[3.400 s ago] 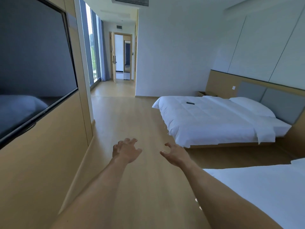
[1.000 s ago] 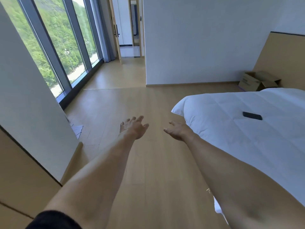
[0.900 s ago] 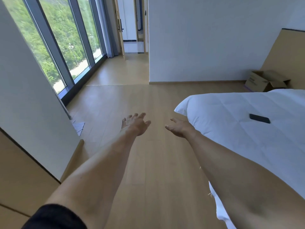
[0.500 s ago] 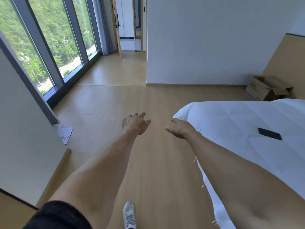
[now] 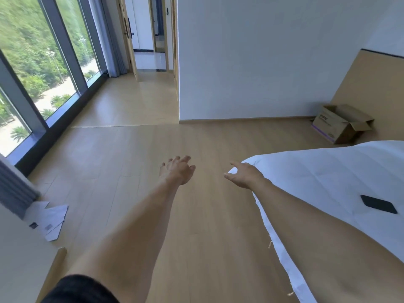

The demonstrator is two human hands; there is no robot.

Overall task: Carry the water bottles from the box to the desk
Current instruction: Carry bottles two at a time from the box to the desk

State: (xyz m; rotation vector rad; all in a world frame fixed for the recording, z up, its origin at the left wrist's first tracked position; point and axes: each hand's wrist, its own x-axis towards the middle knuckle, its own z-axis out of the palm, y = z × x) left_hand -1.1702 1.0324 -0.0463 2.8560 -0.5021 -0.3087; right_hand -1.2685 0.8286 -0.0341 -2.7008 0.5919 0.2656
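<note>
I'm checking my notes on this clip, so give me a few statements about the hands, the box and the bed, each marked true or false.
1. Both hands, left and right, hold nothing. True.
2. The cardboard box sits on the bed. False: it stands on the floor by the far wall.
3. The box's flaps are open. True.
4. A dark phone lies on the white bed. True.
5. The left hand holds a water bottle. False: no bottle is in view.

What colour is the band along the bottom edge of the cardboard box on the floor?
Purple, on the brown cardboard box, seen in the head view.
</note>
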